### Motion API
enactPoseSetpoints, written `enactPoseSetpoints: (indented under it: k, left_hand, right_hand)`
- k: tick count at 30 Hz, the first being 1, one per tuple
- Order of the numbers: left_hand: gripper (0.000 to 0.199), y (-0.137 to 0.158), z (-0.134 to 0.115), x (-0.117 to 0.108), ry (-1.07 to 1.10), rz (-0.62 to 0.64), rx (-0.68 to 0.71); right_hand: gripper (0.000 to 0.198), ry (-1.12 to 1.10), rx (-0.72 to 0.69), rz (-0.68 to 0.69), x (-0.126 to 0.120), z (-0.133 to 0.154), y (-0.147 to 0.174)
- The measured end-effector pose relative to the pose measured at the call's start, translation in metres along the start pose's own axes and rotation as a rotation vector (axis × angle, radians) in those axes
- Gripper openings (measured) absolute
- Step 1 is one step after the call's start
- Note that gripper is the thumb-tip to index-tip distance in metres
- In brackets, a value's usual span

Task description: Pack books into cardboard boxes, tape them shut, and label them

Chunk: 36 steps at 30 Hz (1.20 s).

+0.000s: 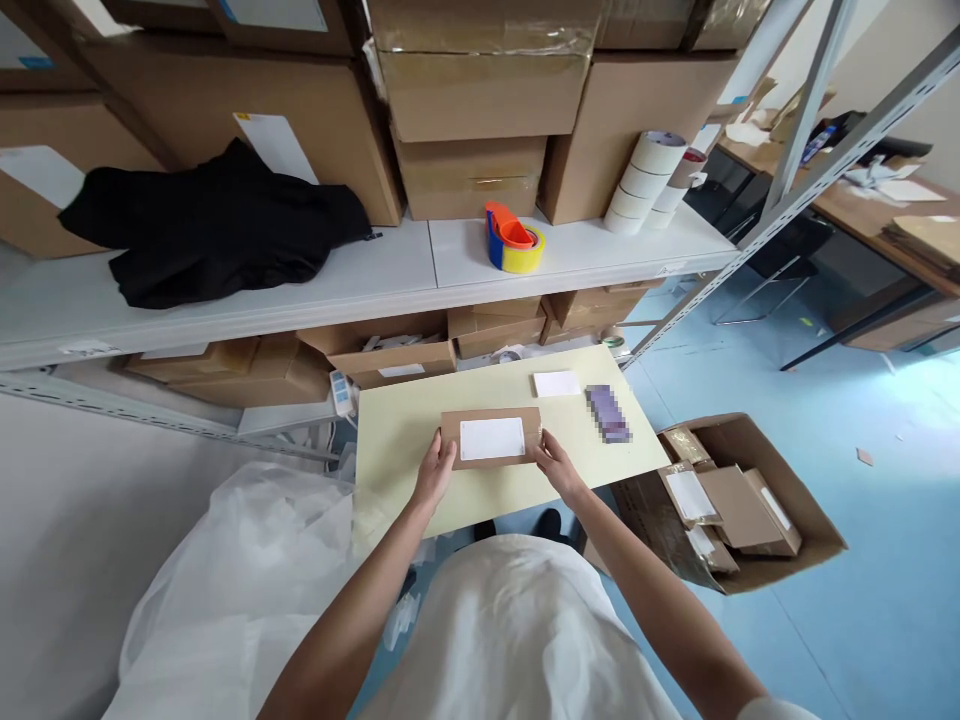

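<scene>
A small brown cardboard box (491, 413) with a white label (492, 439) on its upper face is held level over the pale yellow table (405, 500). My left hand (435, 470) grips its left end, and my right hand (556, 466) grips its right end. Each hand has its fingers closed around the cardboard; the fingers beneath are hidden. Beyond the box, toward the right, lie a white card or stack of labels (556, 384) and a pixelated purple item (608, 413).
An open carton (814, 520) holding several packed boxes stands on the floor at right. White plastic wrap (247, 560) bulges at left. On the shelf (405, 280) are black cloth (217, 225), a tape dispenser (514, 240), tape rolls (645, 180) and large cartons (480, 95).
</scene>
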<state>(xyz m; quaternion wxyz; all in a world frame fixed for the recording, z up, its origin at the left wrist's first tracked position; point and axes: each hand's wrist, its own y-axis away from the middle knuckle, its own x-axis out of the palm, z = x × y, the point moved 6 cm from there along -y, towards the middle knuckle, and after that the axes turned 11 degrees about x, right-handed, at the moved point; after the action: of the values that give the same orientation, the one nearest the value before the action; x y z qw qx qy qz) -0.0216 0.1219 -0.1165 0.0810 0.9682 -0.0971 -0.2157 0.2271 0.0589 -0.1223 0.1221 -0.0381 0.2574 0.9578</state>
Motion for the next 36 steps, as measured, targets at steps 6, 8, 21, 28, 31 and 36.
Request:
enactPoseSetpoints:
  k: [6,8,21,28,31,36]
  left_hand:
    - [0.063,0.018,-0.072,0.023,-0.075,0.028,0.103]
    - [0.067,0.023,-0.095,0.050,-0.074,0.117,0.096]
    - [0.071,0.020,-0.232,0.392,-0.394,0.828,0.416]
    - [0.069,-0.005,-0.293,0.567,-0.372,0.931,0.548]
    - [0.069,-0.003,-0.310,0.603,-0.184,1.021,0.623]
    - [0.067,0.005,-0.292,0.585,-0.115,1.042,0.597]
  right_hand:
    - [0.060,-0.211,0.014,0.023,-0.067,0.003,0.052]
    - [0.064,-0.216,-0.010,-0.098,-0.104,-0.003,0.072]
    - [0.079,-0.222,0.177,-0.911,-0.346,-0.109,0.169]
    - [0.085,-0.191,0.155,-1.127,-0.464,-0.131,0.147]
    - [0.085,-0.119,-0.008,-1.141,-0.494,-0.122,0.139]
    - [0.082,-0.101,-0.046,-1.083,-0.481,-0.121,0.129]
